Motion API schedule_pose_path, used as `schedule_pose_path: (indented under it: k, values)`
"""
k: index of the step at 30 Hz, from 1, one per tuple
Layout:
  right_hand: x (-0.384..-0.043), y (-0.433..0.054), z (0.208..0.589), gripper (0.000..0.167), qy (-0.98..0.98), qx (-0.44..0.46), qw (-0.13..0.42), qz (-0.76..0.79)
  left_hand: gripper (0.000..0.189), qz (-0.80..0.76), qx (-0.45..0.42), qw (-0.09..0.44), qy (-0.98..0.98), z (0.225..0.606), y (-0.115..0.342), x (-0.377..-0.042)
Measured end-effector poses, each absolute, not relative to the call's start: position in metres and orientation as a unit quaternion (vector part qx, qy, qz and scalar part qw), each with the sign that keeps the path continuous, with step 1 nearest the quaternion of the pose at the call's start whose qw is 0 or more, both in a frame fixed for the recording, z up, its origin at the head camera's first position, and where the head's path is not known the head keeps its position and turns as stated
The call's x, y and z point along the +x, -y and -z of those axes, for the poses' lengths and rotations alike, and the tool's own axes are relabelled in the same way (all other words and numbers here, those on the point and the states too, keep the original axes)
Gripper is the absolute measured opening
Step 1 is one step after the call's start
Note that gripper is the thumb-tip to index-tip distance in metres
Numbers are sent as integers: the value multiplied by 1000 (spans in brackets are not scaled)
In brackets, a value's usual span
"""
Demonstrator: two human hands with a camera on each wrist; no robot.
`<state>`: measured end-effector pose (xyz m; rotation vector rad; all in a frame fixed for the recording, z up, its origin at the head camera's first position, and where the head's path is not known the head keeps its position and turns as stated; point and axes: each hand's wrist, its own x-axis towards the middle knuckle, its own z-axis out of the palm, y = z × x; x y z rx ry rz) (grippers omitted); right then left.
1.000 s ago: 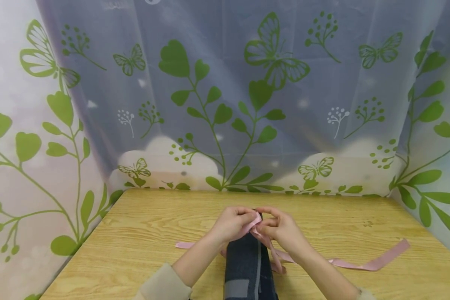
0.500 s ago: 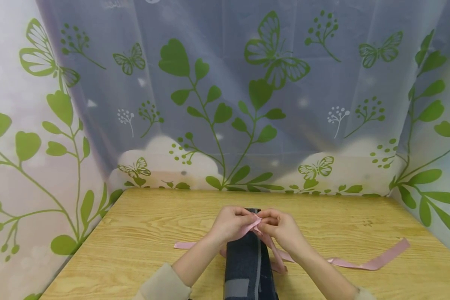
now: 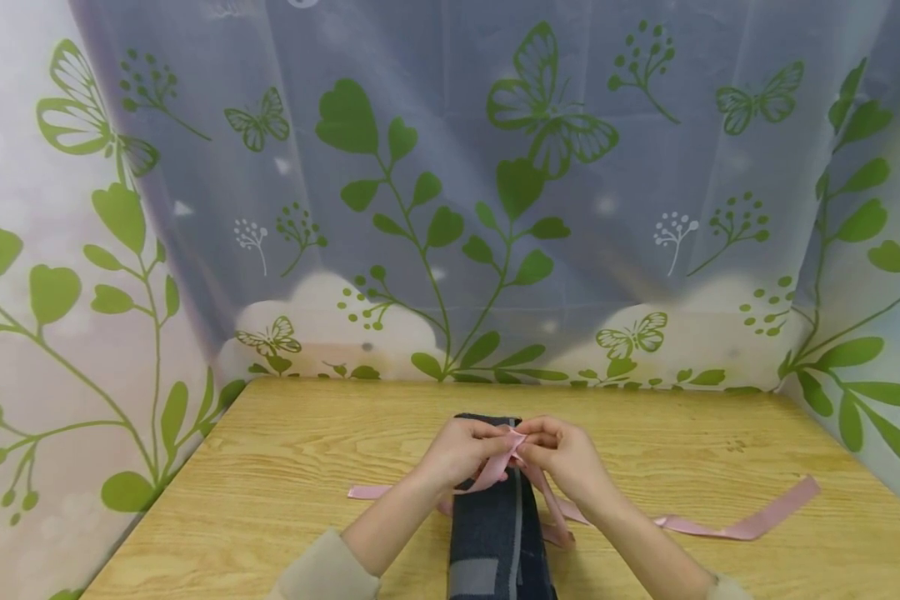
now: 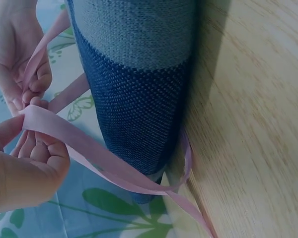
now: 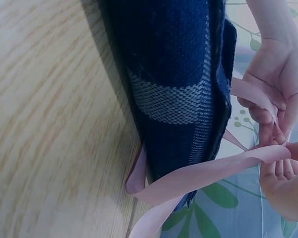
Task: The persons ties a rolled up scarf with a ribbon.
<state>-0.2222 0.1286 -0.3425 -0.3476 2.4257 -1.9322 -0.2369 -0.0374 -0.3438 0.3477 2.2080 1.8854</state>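
While the left hand (image 3: pixel 453 450) pinches the pink ribbon (image 3: pixel 498 471) over the dark blue cloth bundle (image 3: pixel 487 517), the right hand (image 3: pixel 564 454) pinches it just beside. The bundle runs from six o'clock toward twelve, stopping short of the surface's (image 3: pixel 307 433) far edge. Ribbon ends lie toward nine and three, with wider room to the side edge at nine.

On the table (image 3: pixel 285 442), before the backdrop (image 3: pixel 450 192), the ribbon (image 3: pixel 768 517) extends left and right of the cloth roll (image 3: pixel 486 521)
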Motion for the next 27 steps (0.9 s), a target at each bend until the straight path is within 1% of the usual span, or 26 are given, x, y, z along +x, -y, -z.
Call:
schedule_pose_path:
  k: [3,7,11,15,27]
  values:
    - [-222,-129,343,25,-773,-121,15,623,22,-650,122,112,-742,343,37,-236]
    - [-222,-130,344,27,-768,-131,19,627,21,-620,125,84,-770,343,36,-236]
    - [-223,-130,344,25,-769,-124,12,627,21,-593,121,55,-794,344,36,-236]
    - [-224,-128,344,23,-772,-105,5,627,23,-587,105,37,-802,344,36,-236]
    - [-224,-127,347,21,-785,-90,-30,612,27,-575,93,7,-813,342,38,-233]
